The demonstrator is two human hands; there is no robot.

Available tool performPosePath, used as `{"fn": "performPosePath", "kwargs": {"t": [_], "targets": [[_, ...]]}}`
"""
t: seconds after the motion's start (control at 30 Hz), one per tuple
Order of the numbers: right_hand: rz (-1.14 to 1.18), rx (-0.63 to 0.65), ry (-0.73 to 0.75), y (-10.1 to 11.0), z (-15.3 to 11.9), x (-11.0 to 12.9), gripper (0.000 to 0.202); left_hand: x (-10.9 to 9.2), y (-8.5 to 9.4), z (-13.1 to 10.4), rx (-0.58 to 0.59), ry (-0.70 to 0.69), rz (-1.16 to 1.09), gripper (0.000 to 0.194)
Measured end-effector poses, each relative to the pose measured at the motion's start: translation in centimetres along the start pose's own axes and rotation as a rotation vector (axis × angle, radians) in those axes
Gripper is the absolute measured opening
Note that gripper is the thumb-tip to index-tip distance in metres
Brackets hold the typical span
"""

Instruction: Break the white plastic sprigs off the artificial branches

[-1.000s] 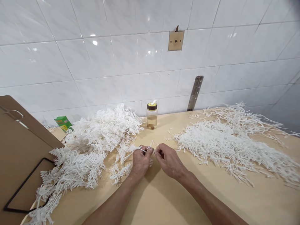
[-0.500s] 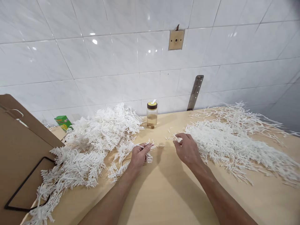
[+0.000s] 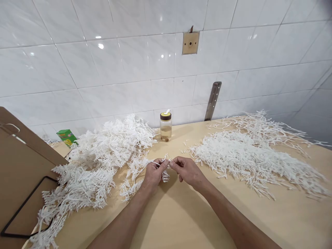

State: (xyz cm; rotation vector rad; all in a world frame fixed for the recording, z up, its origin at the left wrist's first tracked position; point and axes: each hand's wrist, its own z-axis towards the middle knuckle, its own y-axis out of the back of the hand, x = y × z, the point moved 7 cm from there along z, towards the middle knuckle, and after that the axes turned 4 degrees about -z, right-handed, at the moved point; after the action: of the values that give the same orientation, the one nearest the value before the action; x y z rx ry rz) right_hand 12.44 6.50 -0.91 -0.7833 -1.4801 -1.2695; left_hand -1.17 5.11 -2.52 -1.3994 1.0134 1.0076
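Thumb and fingers of my left hand [image 3: 155, 173] are closed on a white branched plastic sprig [image 3: 166, 177], whose tufts stick out beyond the fingertips. My right hand [image 3: 187, 170] meets it from the right, thumb and forefinger pinched at the sprig's tip. What the right fingertips hold is too small to make out fully, but it looks like a piece of the sprig. A tall heap of white sprigs [image 3: 111, 148] lies beside my left hand, with a few strands reaching to it. To the right spreads a flatter pile of small white pieces [image 3: 241, 155].
A lidded jar [image 3: 166, 128] with pale liquid stands by the tiled wall. Bare white stems [image 3: 267, 126] lie at the back right. At the left are a cardboard box [image 3: 23, 166], a black wire frame [image 3: 24, 204] and a green carton [image 3: 66, 137]. A metal bracket [image 3: 213, 101] leans on the wall.
My right hand has moved left from the edge of the right-hand pile to the sprig, its fingers now pinched there. My left hand keeps its hold. The view has shifted slightly.
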Motion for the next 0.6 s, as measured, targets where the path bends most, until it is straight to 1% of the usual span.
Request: {"fn": "performPosePath", "kwargs": {"t": [0.13, 0.2, 0.27, 0.33, 0.37, 0.4, 0.47, 0.53, 0.57, 0.6], "targets": [[-0.073, 0.011, -0.006, 0.0, -0.1, 0.0, 0.024, -0.2, 0.2, 0.1, 0.005, -0.026, 0.038, 0.042], [-0.157, -0.019, 0.031, 0.2, 0.0, 0.2, 0.023, -0.1, 0.3, 0.2, 0.0, -0.033, 0.071, 0.042], [-0.277, -0.104, 0.169, 0.3, -0.2, 1.0, 0.02, 0.1, 0.6, 0.4, -0.036, -0.05, 0.095, 0.041], [-0.406, -0.198, 0.376, 0.0, -0.8, 2.4, 0.019, 0.3, 1.0, 0.6, -0.073, -0.078, 0.098, 0.042], [-0.46, -0.223, 0.482, -0.6, -1.3, 3.0, 0.019, 0.3, 1.1, 0.8, -0.087, -0.091, 0.087, 0.042], [-0.503, -0.224, 0.576, -1.4, -1.9, 3.6, 0.02, 0.3, 1.3, 0.9, -0.101, -0.101, 0.071, 0.043], [-0.557, -0.17, 0.726, -3.4, -3.1, 4.5, 0.021, 0.3, 1.9, 1.2, -0.14, -0.085, 0.038, 0.044], [-0.558, -0.1, 0.802, -4.8, -3.9, 5.1, 0.019, 0.3, 2.6, 1.4, -0.186, -0.039, 0.004, 0.045], [-0.536, -0.086, 0.801, -4.9, -4.0, 5.2, 0.018, 0.3, 2.8, 1.5, -0.194, -0.018, -0.01, 0.045], [-0.509, -0.099, 0.774, -4.6, -3.8, 5.2, 0.016, 0.2, 2.9, 1.5, -0.187, -0.009, -0.029, 0.044]]}}
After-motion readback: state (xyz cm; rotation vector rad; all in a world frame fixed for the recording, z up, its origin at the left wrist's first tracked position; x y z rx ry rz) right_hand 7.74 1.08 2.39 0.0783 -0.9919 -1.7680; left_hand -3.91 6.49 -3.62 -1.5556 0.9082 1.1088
